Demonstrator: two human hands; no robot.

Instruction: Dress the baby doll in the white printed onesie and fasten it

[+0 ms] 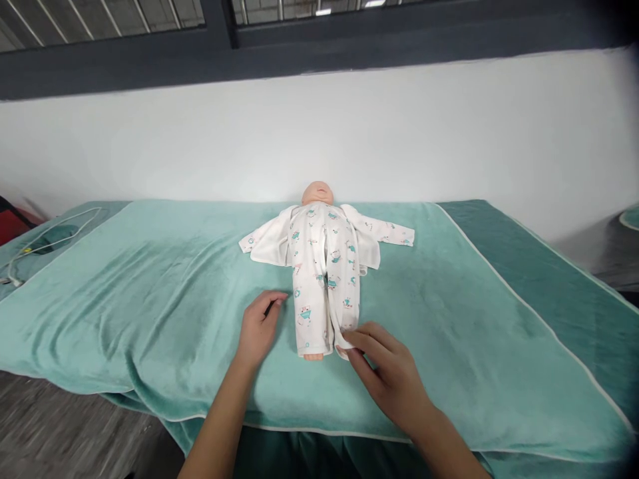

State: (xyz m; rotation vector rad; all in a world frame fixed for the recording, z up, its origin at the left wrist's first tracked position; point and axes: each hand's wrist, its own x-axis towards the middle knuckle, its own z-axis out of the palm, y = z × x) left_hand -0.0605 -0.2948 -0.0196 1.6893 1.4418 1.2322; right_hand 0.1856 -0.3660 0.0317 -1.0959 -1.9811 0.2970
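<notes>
A baby doll [318, 193] lies on its back on a green blanket, its head toward the wall. White printed baby clothes [312, 266] cover its body and legs, with the sleeves spread out to both sides. One foot [313, 357] shows below the left trouser leg. My right hand [387, 369] pinches the hem of the right trouser leg between thumb and fingers. Beside the left trouser leg, my left hand [259, 326] rests on the blanket with thumb and fingers a little apart, holding nothing.
The green blanket [160, 299] covers a wide table and hangs over its front edge. A white cable [30, 251] lies at the far left, near a red item [12, 225]. Behind the table stands a white wall [210, 140].
</notes>
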